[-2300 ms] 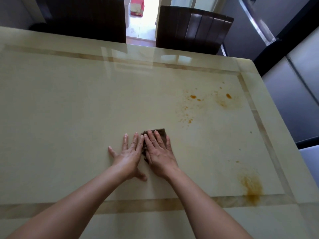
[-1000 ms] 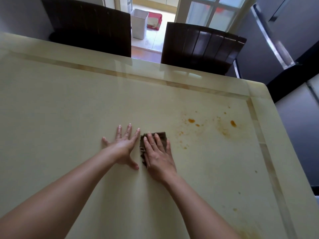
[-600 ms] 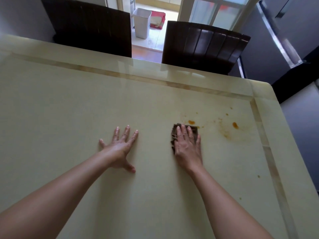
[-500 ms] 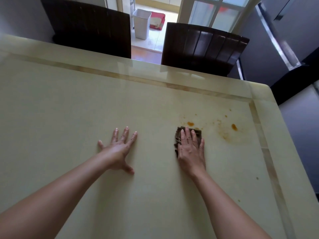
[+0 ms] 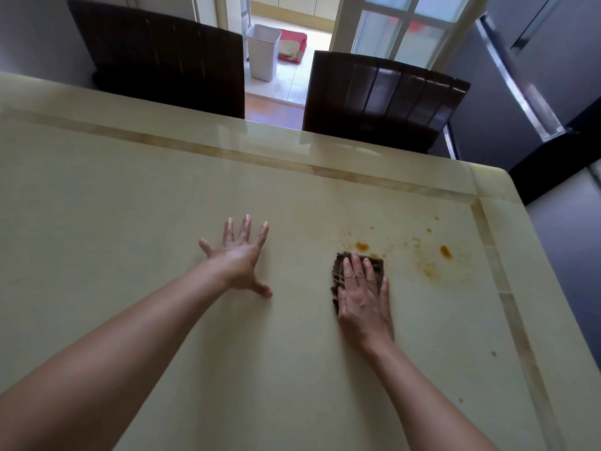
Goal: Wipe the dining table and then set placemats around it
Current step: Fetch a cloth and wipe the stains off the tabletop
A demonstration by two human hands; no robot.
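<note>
The left hand (image 5: 239,260) lies flat on the pale cream table (image 5: 130,222), palm down and fingers spread wide, its grip released and holding nothing. Well to its right, the right hand (image 5: 362,302) presses down on a folded dark brown cloth (image 5: 337,275). The fingers are straight and close together on top of it, so this grip is also released, pushing on the cloth rather than curling round it. The cloth sits on the table toward the right side, its far edge and left edge showing past the fingers. Just beyond its far edge is an orange spot (image 5: 361,246), almost touching the cloth. More orange specks scatter to the right, with a larger drop (image 5: 445,252) and a faint orange smear (image 5: 429,271) near the tan inlaid border. A few small specks (image 5: 493,353) lie nearer, by the right border. At the far side of the table stand two dark wooden chairs, one on the left (image 5: 162,56) and one on the right (image 5: 383,92), their backs against the table edge. Between them, through a doorway, a white bin (image 5: 263,52) stands on a light floor beside a red mat (image 5: 292,43).
</note>
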